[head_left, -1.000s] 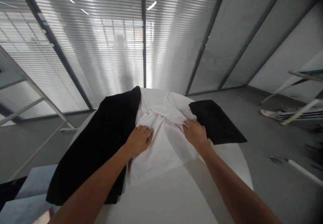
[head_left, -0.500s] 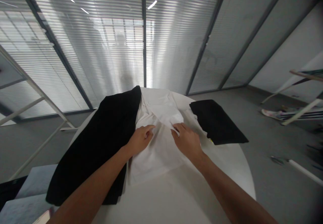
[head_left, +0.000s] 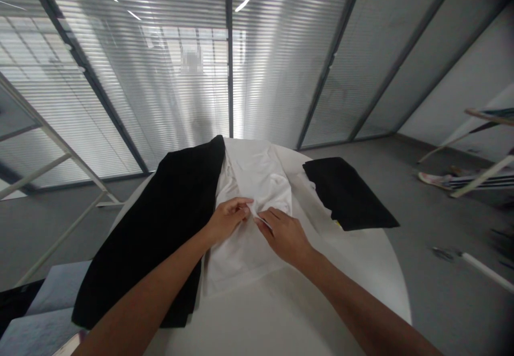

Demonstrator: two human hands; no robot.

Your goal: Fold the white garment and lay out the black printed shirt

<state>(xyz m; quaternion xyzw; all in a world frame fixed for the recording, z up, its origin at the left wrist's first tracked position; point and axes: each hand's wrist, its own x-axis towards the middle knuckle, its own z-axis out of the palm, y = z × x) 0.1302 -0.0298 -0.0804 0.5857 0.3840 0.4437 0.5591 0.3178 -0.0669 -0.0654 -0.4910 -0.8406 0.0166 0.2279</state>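
A white garment (head_left: 244, 262) lies on the table, with one part folded over its middle. My left hand (head_left: 229, 219) is at the centre of the garment, its thumb and fingers pinching the edge of the folded part. Close beside it on the right, my right hand (head_left: 285, 235) grips the same folded edge between thumb and fingers. The cloth is bunched just beyond my fingertips. Left of the garment lies a large black cloth (head_left: 160, 227), close against it. A smaller folded black cloth (head_left: 347, 192) rests at the right.
The round white table (head_left: 361, 270) carries all the cloth. A pale metal frame (head_left: 60, 142) stands at the left, near grey-blue cushions (head_left: 56, 286). Behind the table is a glass partition with blinds (head_left: 265, 77). On the right, a white pole (head_left: 485, 271) is near the floor.
My right hand has moved left and slightly toward me, bringing the folded edge of the white garment to my left hand. My left hand has closed in on that edge.
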